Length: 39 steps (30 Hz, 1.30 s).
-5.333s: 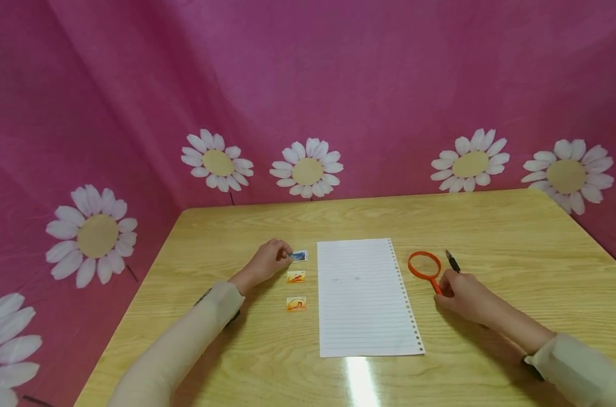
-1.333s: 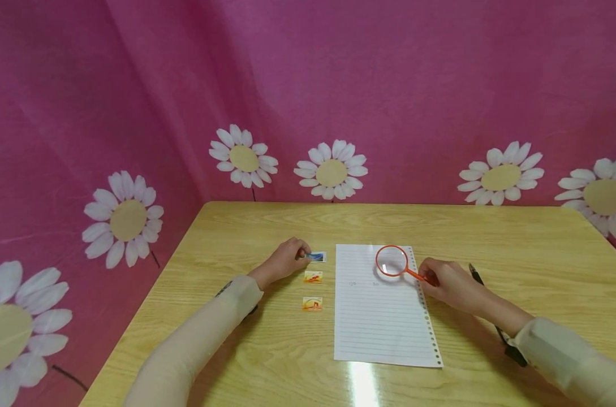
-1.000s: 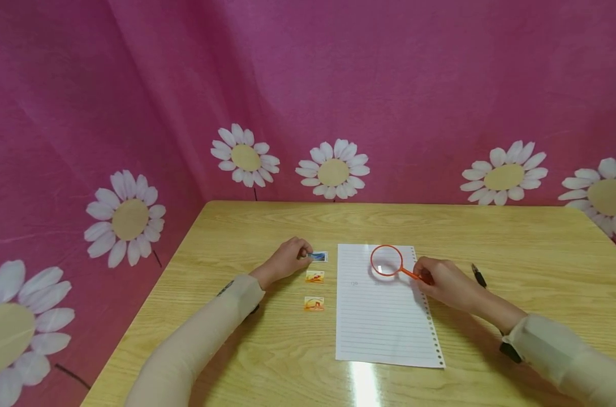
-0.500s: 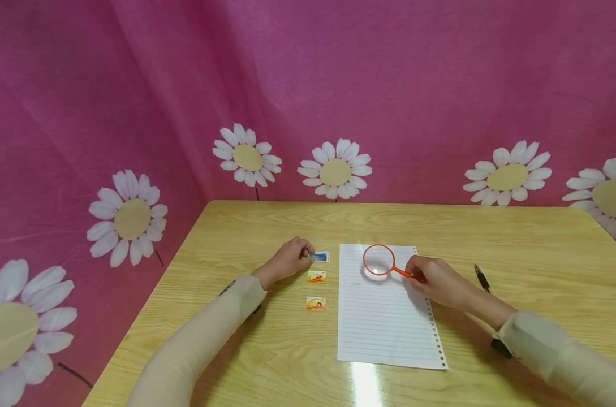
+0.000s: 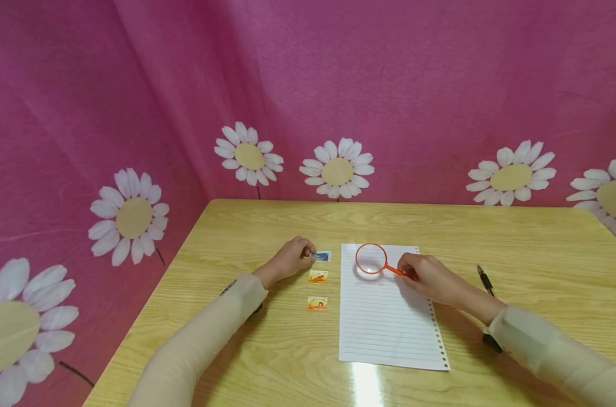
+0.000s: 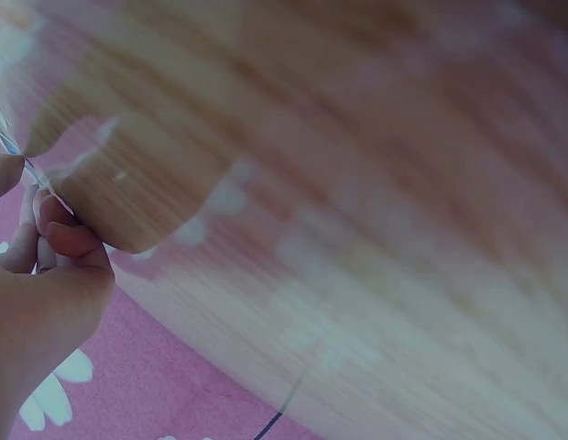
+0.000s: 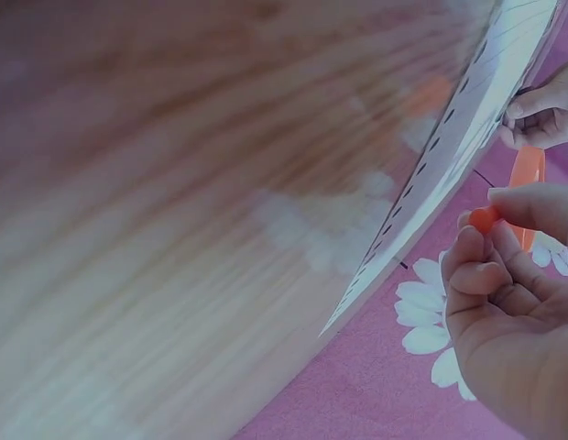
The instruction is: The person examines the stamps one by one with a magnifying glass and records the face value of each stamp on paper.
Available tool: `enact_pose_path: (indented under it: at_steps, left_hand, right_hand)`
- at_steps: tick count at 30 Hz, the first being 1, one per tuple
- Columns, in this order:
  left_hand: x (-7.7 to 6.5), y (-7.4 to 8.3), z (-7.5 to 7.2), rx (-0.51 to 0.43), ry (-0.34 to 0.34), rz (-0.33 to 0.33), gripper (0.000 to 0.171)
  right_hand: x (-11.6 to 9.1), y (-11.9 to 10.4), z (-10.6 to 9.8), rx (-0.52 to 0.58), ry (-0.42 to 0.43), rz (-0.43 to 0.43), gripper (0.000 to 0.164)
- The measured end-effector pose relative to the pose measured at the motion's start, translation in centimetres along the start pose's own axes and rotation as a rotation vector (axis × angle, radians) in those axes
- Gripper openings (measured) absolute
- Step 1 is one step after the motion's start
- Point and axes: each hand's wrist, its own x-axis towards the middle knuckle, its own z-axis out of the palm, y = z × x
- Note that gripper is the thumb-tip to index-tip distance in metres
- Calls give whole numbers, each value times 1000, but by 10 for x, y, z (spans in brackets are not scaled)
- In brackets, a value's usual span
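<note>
In the head view my left hand (image 5: 290, 258) pinches the left edge of a small blue stamp (image 5: 322, 256) between thumb and finger. The left wrist view shows the same pinch on a thin edge. Two orange-yellow stamps (image 5: 318, 276) lie in a column nearer me, one below the other. My right hand (image 5: 427, 276) grips the handle of an orange-red magnifying glass (image 5: 387, 265). Its round lens hangs over the upper part of a lined sheet of paper (image 5: 389, 333), which bears faint handwritten figures. In the right wrist view the orange handle end (image 7: 484, 218) sticks out between thumb and fingers.
A black pen (image 5: 485, 279) lies right of the sheet, partly behind my right forearm. Everything is on a wooden table (image 5: 267, 350). A pink cloth with daisies (image 5: 337, 171) hangs behind and to the left.
My right hand has picked the magnifying glass up from the table and carried it left over the sheet, still drifting left lately. My left hand stays at the blue stamp.
</note>
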Motion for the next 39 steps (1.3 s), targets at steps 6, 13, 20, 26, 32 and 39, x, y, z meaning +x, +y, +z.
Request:
enact_pose_path:
  at_steps: [6, 13, 20, 26, 32, 39]
  left_hand:
    - [0, -1, 0, -12, -18, -3, 12]
    - [-3, -7, 0, -28, 2, 75, 12]
    - [-3, -5, 2, -10, 11, 41, 13]
    - [-1, -5, 1, 10, 10, 31, 13]
    - [-1, -5, -1, 7, 1, 28, 15]
    - [-1, -4, -1, 3, 0, 20, 14]
  right_hand:
    - [5, -1, 3, 10, -15, -18, 14]
    - [13, -2, 9, 28, -26, -47, 16]
    - [22, -6, 11, 41, -16, -69, 16]
    - [31, -10, 12, 44, -16, -90, 16]
    - [38, -13, 12, 53, -60, -84, 14]
    - [42, -17, 12, 58, -77, -83, 14]
